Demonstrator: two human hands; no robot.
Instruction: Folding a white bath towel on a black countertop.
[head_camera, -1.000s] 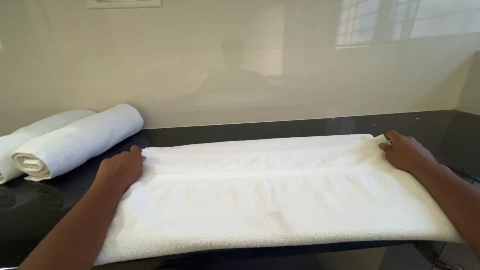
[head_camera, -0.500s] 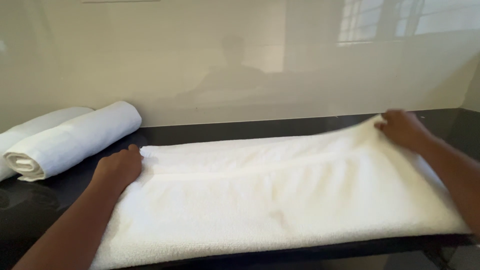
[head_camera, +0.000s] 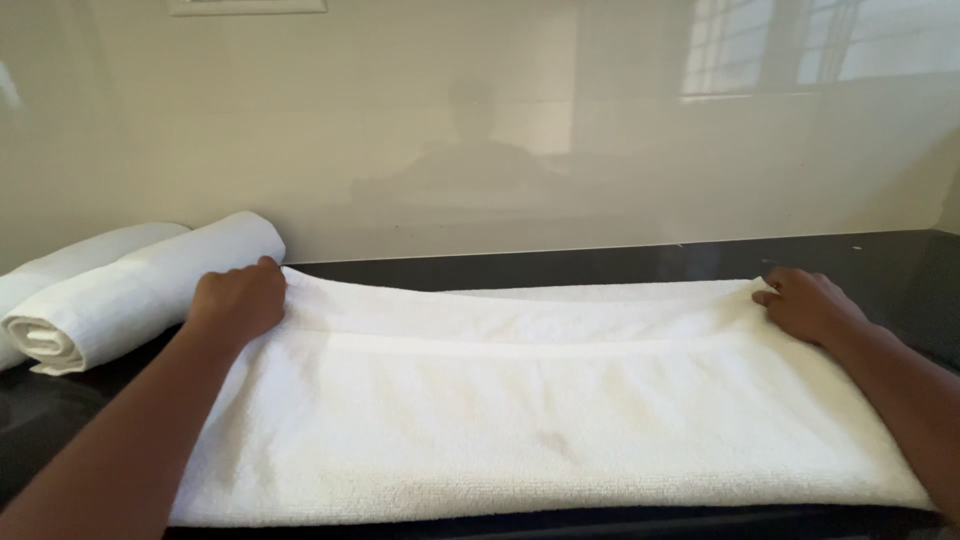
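The left hand (head_camera: 238, 300) is closed on the far left corner of a folded white towel (head_camera: 540, 400), knuckles up, with the fingers curled over the cloth so that the corner sits slightly raised off the surface. The right hand (head_camera: 808, 305) grips the far right corner in the same way, thumb and fingers pinched onto the towel's far edge, the back of the hand facing the camera. Both forearms run in from the lower corners of the view, one along each short side of the towel.

The towel lies spread flat between the two hands, its long side running left to right, so it fills the space from one hand to the other and reaches toward the camera up to the near edge of the black countertop (head_camera: 600, 265). A folded band runs along its far edge, and a faint darker mark shows near the middle of the near half.

Just beside the left hand, to its left, lie two rolled white towels (head_camera: 130, 290), side by side and touching each other, their spiral ends pointing toward the lower left. Behind everything stands a glossy cream wall panel (head_camera: 400, 120), which carries a dim reflection of a person and of a window.
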